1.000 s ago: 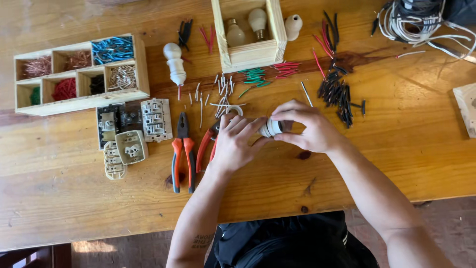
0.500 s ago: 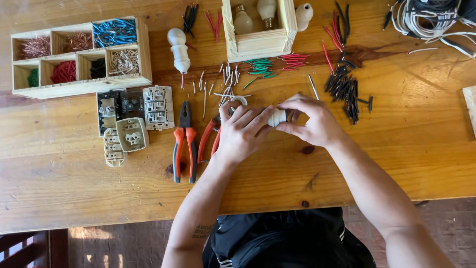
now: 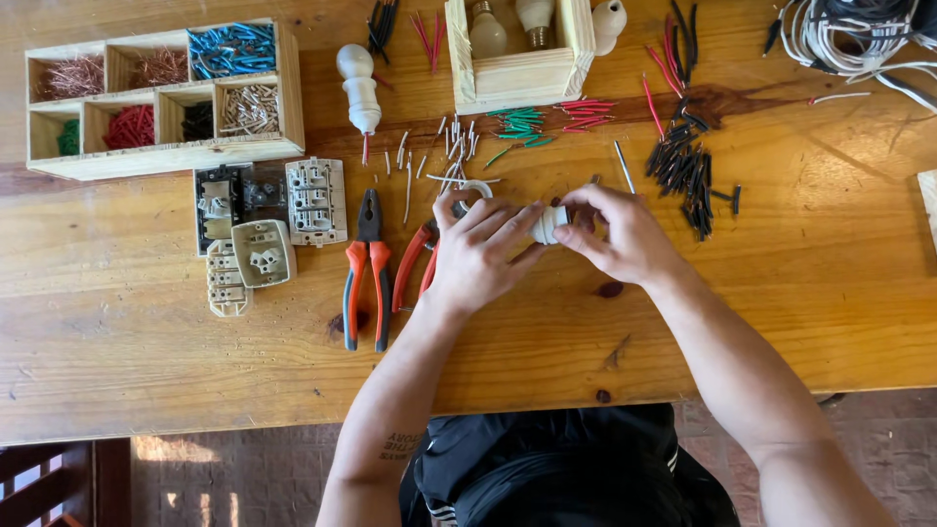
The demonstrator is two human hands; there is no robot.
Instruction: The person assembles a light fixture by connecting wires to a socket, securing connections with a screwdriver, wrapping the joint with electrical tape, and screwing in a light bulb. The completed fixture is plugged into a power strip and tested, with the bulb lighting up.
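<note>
Nearest the body, both forearms reach out over the wooden table (image 3: 146, 342) and meet above its middle. The left hand (image 3: 478, 249) and the right hand (image 3: 615, 234) close from either side on a small white lamp socket (image 3: 549, 223), which lies between their fingertips with its long axis running left to right; the right hand's fingers pinch its right end, the left hand's fingers curl against its left end, and both are about equally near. Just left of the left hand lie orange-handled pliers (image 3: 366, 263) and a second orange-handled tool (image 3: 418, 263). Farther left sit grey switch parts (image 3: 312, 200). Beyond them stand a compartmented wooden tray (image 3: 166, 156) of wire bits and a wooden box (image 3: 517, 78) holding bulbs.
</note>
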